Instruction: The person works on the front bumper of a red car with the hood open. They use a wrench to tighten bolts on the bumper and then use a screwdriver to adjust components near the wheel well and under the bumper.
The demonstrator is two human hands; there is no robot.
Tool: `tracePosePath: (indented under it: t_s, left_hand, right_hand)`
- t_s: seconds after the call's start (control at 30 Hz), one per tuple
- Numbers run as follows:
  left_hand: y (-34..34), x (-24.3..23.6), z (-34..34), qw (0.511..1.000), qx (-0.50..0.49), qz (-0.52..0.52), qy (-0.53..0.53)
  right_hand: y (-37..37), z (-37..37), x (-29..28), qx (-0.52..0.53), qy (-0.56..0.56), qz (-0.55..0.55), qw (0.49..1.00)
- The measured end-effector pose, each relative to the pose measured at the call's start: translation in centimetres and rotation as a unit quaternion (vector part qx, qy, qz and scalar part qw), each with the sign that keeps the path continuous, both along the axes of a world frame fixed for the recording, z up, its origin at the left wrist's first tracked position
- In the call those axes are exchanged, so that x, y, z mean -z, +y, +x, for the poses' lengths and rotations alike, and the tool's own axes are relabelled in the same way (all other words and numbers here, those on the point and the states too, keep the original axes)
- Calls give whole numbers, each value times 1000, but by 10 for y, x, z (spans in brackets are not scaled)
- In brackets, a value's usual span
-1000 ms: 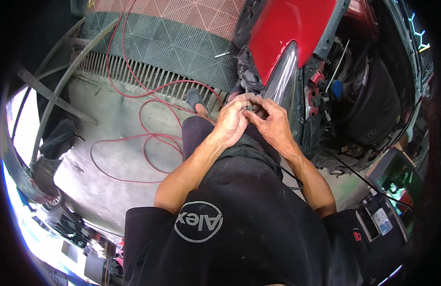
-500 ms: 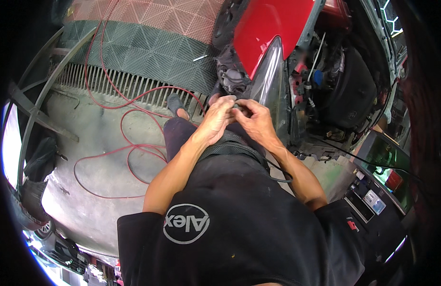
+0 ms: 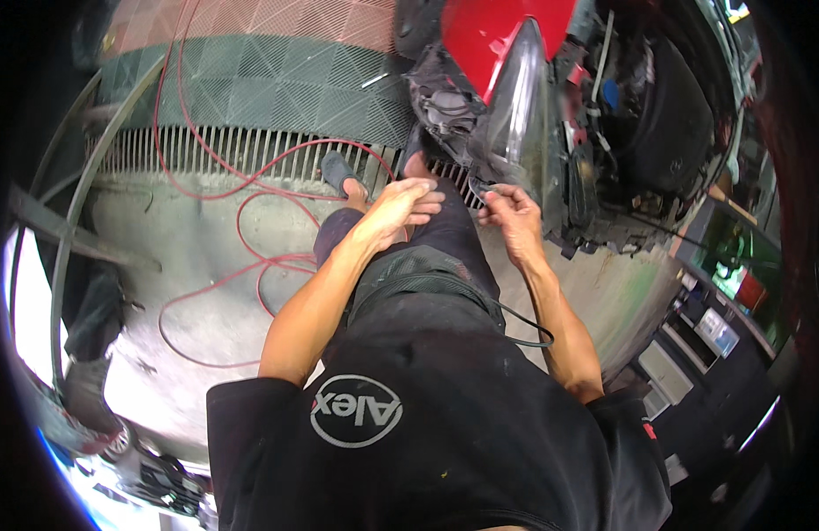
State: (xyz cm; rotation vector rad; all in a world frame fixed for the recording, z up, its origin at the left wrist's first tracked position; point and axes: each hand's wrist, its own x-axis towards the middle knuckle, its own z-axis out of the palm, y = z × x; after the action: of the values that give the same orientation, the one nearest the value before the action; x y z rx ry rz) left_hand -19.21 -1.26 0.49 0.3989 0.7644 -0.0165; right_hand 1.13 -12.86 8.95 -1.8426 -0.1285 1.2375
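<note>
My left hand [image 3: 400, 208] is raised above my legs with loosely bent fingers apart and nothing visible in them. To its right, my right hand [image 3: 515, 212] has thumb and fingertips pinched together, at a small dark thing I cannot make out, near the lower end of the car's dark torn-down front corner [image 3: 449, 111]. Above stand the red body panel [image 3: 480, 35] and a clear headlamp [image 3: 520, 97], with the open dark engine bay [image 3: 657, 115] beside them. A black cord [image 3: 529, 327] loops by my waist.
Red hoses [image 3: 268, 261] lie looped on the concrete floor [image 3: 197, 248], near a metal grate [image 3: 215, 150] and floor tiles [image 3: 250, 80]. Curved metal bars [image 3: 108, 150] stand left. A dark bench [image 3: 692, 372] with boxes is at lower right, another car [image 3: 117, 442] at lower left.
My two hands, earlier together over a small thing, have separated; the right has moved rightward and the left's fingers have loosened. The car front appears higher in the picture.
</note>
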Motion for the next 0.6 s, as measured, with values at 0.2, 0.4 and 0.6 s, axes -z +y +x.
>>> tracePosePath:
  t_s: [0.2,0.4,0.6]
  left_hand:
    - [-7,-25,-4,997,69,24,-14]
    - [-15,-52,16,985,134,112,8]
    - [-46,-41,22,986,130,96,39]
  right_hand:
    - [-24,-38,14,-104,-95,12,990]
    - [-23,-44,-10,-209,-178,-5,961]
    - [-58,-45,-1,-170,-218,49,960]
